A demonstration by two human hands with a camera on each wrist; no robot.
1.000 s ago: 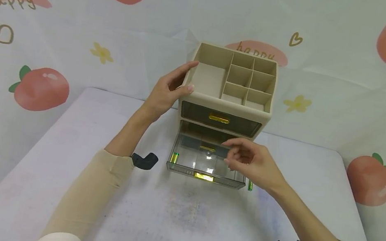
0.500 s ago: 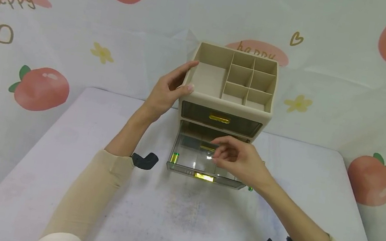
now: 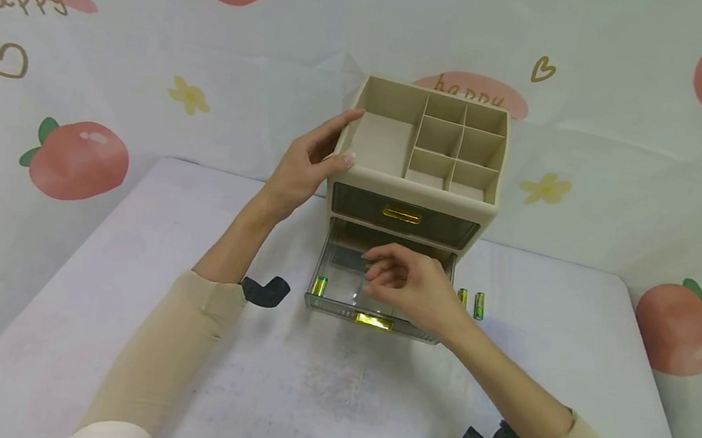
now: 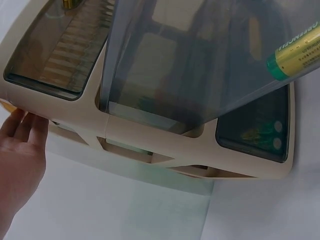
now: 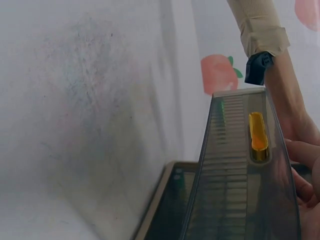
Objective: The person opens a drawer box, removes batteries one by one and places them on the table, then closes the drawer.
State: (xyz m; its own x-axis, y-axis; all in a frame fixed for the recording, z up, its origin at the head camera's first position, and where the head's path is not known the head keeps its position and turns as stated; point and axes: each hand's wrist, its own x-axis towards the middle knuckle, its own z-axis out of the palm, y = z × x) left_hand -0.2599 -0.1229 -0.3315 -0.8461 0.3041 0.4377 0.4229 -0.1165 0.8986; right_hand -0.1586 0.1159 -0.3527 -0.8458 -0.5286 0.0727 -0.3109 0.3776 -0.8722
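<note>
A beige desk organizer (image 3: 426, 191) stands at the back of the table, its lower clear drawer (image 3: 338, 308) pulled out. My left hand (image 3: 304, 167) grips the organizer's left side, thumb at the top rim; in the left wrist view its fingers (image 4: 36, 127) curl at the edge. A green-and-gold battery (image 3: 319, 286) stands in the drawer's front left corner, seen larger as a battery (image 4: 295, 55) in the left wrist view. My right hand (image 3: 418, 290) hovers over the drawer, fingers loosely bent and apart from the thumb, with nothing visible between them.
Two more batteries lie on the table right of the drawer, one battery (image 3: 479, 306) fully visible and one battery (image 3: 462, 297) partly hidden by the forearm. The upper drawer (image 3: 360, 205) is closed. The organizer's top has several compartments. A printed cloth (image 3: 259, 107) hangs behind.
My right hand has moved left across the drawer, uncovering the batteries on the table to its right. The left hand keeps its grip on the organizer.
</note>
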